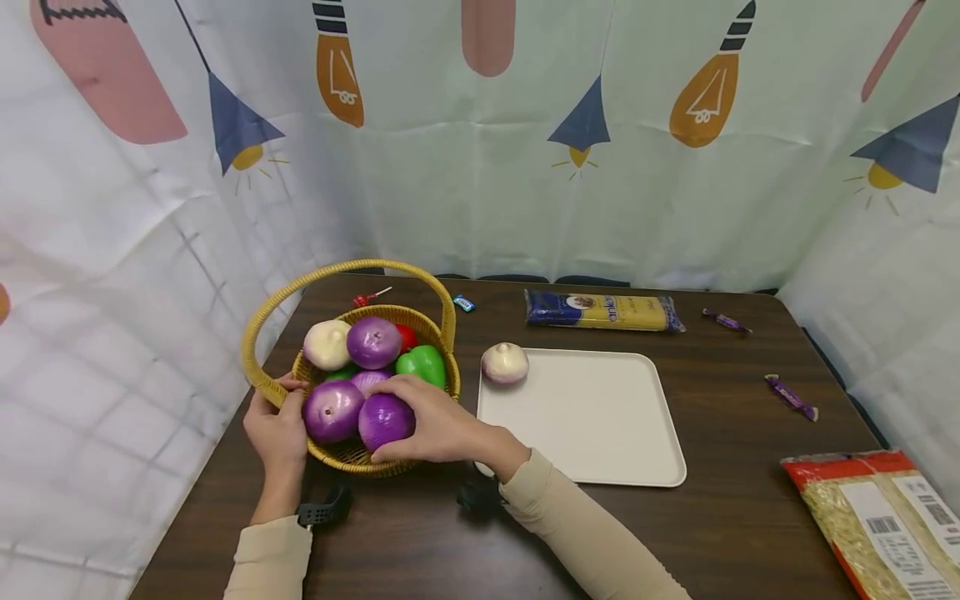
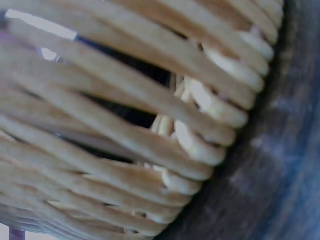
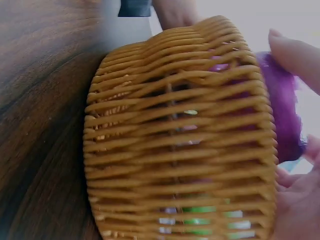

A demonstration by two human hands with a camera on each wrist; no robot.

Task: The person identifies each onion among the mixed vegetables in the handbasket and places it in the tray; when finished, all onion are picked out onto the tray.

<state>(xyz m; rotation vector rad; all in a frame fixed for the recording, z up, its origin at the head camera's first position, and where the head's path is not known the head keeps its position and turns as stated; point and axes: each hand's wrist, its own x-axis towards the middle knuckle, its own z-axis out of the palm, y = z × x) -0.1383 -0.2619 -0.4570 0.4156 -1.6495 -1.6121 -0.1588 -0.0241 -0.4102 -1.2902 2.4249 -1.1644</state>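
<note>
My left hand [image 1: 277, 423] grips the left side of a yellow wicker basket [image 1: 381, 472] near the foot of its tall handle. In my right hand [image 1: 438, 421] is a shiny purple onion [image 1: 386, 422], pinched between thumb and fingers at the basket's front right. Beside it lies another purple onion [image 1: 333, 412]. Behind these are a third purple onion [image 1: 373, 342], a whitish onion [image 1: 327, 345], a green pepper [image 1: 422, 364] and part of a red vegetable [image 1: 407, 337]. The right wrist view shows the held onion [image 3: 281, 110] at the rim; the left wrist view shows only close weave [image 2: 125, 115] and table.
Right of the basket, a white tray [image 1: 585, 417] bears a white-and-purple onion [image 1: 505, 363] at its back left corner. Farther back lies a pasta packet [image 1: 603, 311]. Wrapped sweets [image 1: 791, 398] and a lollipop [image 1: 367, 297] are scattered about. A noodle bag [image 1: 877, 517] rests at the right edge.
</note>
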